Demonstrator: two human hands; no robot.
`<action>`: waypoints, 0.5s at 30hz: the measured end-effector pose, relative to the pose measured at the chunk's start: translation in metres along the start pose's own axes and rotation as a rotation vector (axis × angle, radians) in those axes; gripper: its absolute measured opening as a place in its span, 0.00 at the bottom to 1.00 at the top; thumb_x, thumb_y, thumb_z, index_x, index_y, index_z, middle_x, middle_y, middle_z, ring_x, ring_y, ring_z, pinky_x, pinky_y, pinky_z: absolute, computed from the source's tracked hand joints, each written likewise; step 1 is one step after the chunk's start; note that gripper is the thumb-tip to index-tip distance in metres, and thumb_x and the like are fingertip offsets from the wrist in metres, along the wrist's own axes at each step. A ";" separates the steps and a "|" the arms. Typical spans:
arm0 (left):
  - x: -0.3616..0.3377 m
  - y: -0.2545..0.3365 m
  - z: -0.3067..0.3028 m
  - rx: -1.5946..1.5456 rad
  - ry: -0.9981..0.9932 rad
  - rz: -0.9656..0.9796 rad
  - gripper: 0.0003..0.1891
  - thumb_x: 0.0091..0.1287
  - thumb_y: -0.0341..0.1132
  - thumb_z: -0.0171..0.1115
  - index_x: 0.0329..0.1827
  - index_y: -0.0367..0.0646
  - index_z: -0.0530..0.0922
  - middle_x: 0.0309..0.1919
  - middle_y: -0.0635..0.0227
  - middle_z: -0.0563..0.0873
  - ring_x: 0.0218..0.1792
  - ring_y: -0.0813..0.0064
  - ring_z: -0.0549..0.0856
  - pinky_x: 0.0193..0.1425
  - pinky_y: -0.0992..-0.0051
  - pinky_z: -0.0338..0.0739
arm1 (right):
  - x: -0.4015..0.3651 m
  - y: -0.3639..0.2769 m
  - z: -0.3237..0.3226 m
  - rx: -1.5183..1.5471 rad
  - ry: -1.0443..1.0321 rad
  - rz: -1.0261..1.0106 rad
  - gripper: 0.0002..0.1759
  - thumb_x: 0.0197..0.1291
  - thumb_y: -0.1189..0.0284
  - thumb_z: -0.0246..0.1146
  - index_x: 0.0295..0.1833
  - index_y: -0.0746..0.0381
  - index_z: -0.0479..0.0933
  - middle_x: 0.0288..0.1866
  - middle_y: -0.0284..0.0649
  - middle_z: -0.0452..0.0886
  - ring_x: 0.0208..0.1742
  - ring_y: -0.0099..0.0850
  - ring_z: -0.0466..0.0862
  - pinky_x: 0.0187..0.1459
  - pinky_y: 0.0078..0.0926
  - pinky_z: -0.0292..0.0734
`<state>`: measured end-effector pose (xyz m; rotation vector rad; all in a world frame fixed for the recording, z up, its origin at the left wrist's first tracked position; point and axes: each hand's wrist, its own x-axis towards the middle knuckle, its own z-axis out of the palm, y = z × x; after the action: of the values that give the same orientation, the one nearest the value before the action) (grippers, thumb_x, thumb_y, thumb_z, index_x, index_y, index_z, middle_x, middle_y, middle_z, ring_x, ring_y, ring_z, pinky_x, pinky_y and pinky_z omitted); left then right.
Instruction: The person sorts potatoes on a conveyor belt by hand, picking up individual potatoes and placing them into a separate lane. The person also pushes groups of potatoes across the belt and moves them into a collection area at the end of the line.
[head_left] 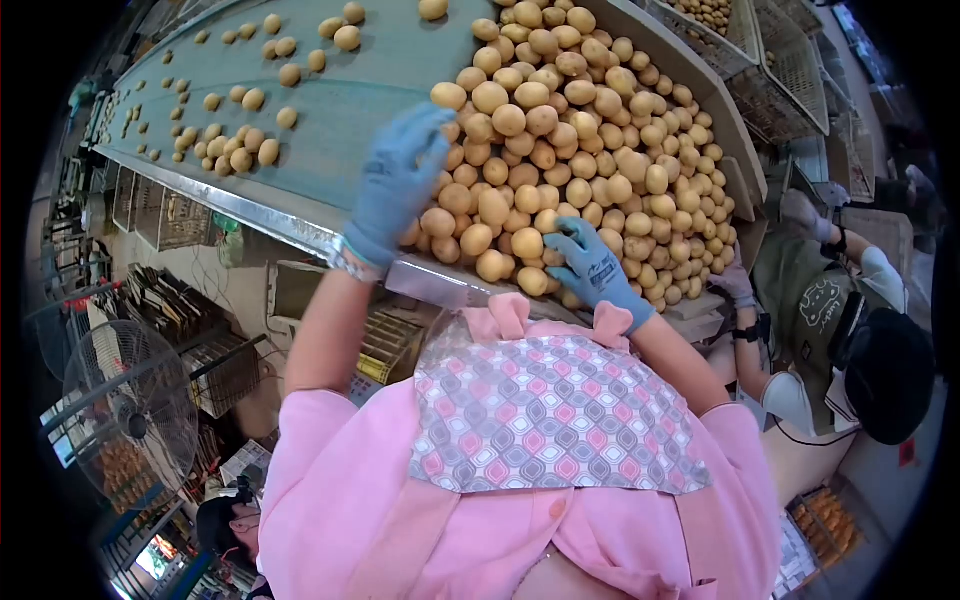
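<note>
A large heap of round, tan potatoes [540, 120] lies before me at the end of a blue-green conveyor belt [370, 90]. My left hand [400, 175], in a blue glove and smeared by motion, is raised at the heap's left edge with fingers stretched and apart; no potato shows in it. Low on the near side of the heap, my right hand [598, 270], also blue-gloved, rests against potatoes with its fingers bent and spread. It touches them, but I see none enclosed in its grasp.
Scattered potatoes [241, 160] lie further along the belt. A metal rail [240, 205] runs along its near edge. At right, a co-worker in a dark cap [885, 375] reaches toward the heap with a gloved hand [735, 282]. Plastic crates [790, 70] stand behind; a fan [130, 415] is at left.
</note>
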<state>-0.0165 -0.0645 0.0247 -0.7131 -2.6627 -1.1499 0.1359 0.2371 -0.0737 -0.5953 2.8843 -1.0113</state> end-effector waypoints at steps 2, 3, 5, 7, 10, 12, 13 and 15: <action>-0.019 0.034 0.026 -0.518 -0.191 -0.256 0.20 0.80 0.33 0.60 0.73 0.44 0.80 0.66 0.59 0.84 0.66 0.67 0.84 0.68 0.67 0.80 | 0.002 -0.009 -0.014 0.103 0.123 0.011 0.32 0.58 0.71 0.77 0.69 0.60 0.78 0.65 0.49 0.81 0.62 0.48 0.84 0.63 0.42 0.82; -0.032 0.052 0.039 -0.743 -0.315 -0.440 0.22 0.81 0.33 0.59 0.77 0.44 0.76 0.68 0.59 0.82 0.68 0.70 0.82 0.70 0.68 0.79 | 0.006 -0.022 -0.027 0.182 0.136 0.041 0.34 0.62 0.69 0.77 0.73 0.59 0.77 0.67 0.50 0.81 0.64 0.49 0.83 0.66 0.40 0.80; -0.047 0.082 0.048 -1.165 -0.485 -0.692 0.27 0.82 0.37 0.60 0.81 0.43 0.70 0.71 0.60 0.77 0.63 0.73 0.82 0.69 0.71 0.78 | 0.021 -0.046 -0.051 0.337 0.086 -0.015 0.35 0.62 0.68 0.77 0.74 0.59 0.77 0.66 0.50 0.82 0.63 0.47 0.84 0.64 0.39 0.81; -0.062 0.088 0.060 -1.358 -0.577 -0.636 0.28 0.84 0.45 0.59 0.81 0.43 0.68 0.66 0.63 0.78 0.52 0.77 0.84 0.59 0.72 0.82 | 0.040 -0.067 -0.078 0.463 0.060 0.191 0.37 0.63 0.66 0.77 0.77 0.57 0.75 0.65 0.46 0.84 0.60 0.42 0.86 0.61 0.37 0.82; -0.071 0.078 0.042 -1.209 -0.447 -0.740 0.21 0.83 0.37 0.58 0.74 0.37 0.74 0.70 0.63 0.77 0.63 0.71 0.82 0.65 0.70 0.80 | 0.095 -0.033 -0.083 0.012 0.320 -0.140 0.32 0.65 0.70 0.72 0.75 0.54 0.76 0.57 0.40 0.86 0.55 0.36 0.86 0.58 0.35 0.82; -0.076 0.065 0.027 -0.872 -0.329 -0.451 0.18 0.82 0.33 0.58 0.70 0.34 0.77 0.73 0.61 0.76 0.69 0.69 0.81 0.68 0.70 0.80 | 0.144 -0.035 -0.076 -0.230 0.379 -0.388 0.26 0.66 0.73 0.68 0.70 0.52 0.80 0.48 0.35 0.86 0.53 0.33 0.86 0.59 0.37 0.80; -0.078 0.055 0.024 -0.658 -0.273 -0.188 0.18 0.82 0.33 0.57 0.70 0.34 0.78 0.74 0.59 0.76 0.69 0.69 0.81 0.67 0.71 0.80 | 0.165 -0.035 -0.059 -0.416 0.378 -0.465 0.22 0.65 0.72 0.68 0.65 0.51 0.82 0.46 0.33 0.85 0.52 0.33 0.85 0.59 0.39 0.79; -0.079 0.058 0.028 -1.076 -0.121 -0.349 0.20 0.82 0.31 0.58 0.72 0.34 0.77 0.77 0.54 0.73 0.71 0.66 0.80 0.68 0.69 0.82 | 0.200 -0.024 -0.025 -0.807 0.373 -0.620 0.15 0.65 0.71 0.67 0.56 0.49 0.85 0.41 0.31 0.83 0.50 0.33 0.84 0.58 0.43 0.75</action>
<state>0.0818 -0.0382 0.0175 -0.4079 -2.1115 -2.7416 -0.0448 0.1620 -0.0192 -1.5428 3.4655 0.1587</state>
